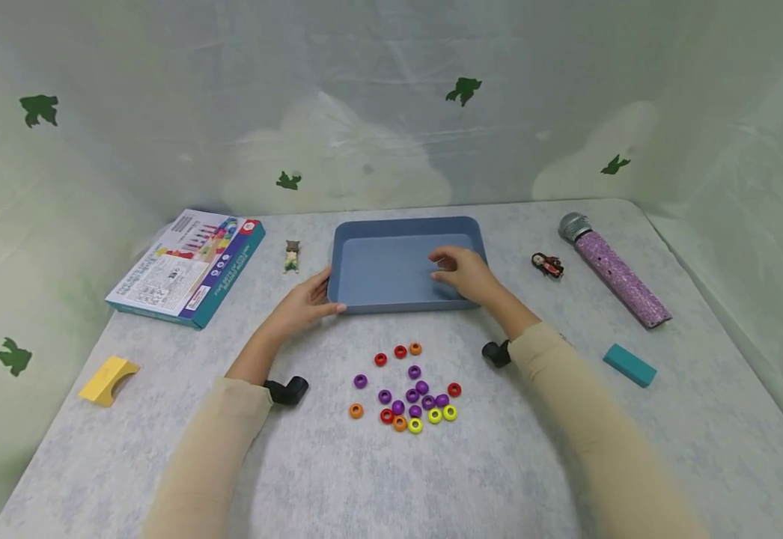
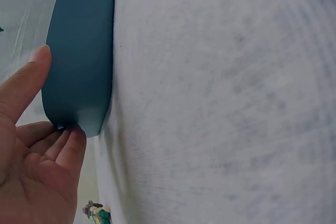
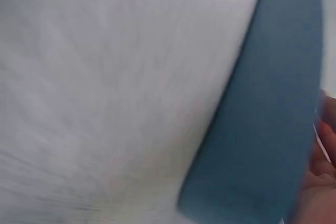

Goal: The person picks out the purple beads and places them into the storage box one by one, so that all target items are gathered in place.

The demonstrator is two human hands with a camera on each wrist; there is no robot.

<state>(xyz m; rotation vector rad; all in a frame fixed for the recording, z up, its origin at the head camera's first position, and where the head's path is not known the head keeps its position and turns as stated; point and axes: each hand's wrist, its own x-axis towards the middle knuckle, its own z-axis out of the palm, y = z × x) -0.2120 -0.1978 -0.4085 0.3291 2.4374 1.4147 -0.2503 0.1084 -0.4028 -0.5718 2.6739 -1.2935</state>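
Note:
A shallow blue tray [image 1: 385,271] lies on the table near the back. My left hand [image 1: 300,305] grips its front left corner, with the thumb at the front rim and the fingers against the left side. In the left wrist view the thumb [image 2: 31,80] and bent fingers sit on either side of that corner of the tray [image 2: 81,51]. Over the tray's right part hovers my right hand [image 1: 464,273], fingers loosely bent, nothing showing between them. In the right wrist view the tray's wall [image 3: 257,108] hides much of that hand.
Several purple beads [image 1: 412,395], with red, orange and yellow ones, lie scattered in front of the tray. To the left are a boxed game [image 1: 186,266], a small figure [image 1: 292,256] and a yellow arch block [image 1: 107,379]. Rightward lie a doll figure [image 1: 548,265], glittery microphone [image 1: 617,273] and teal block [image 1: 629,365].

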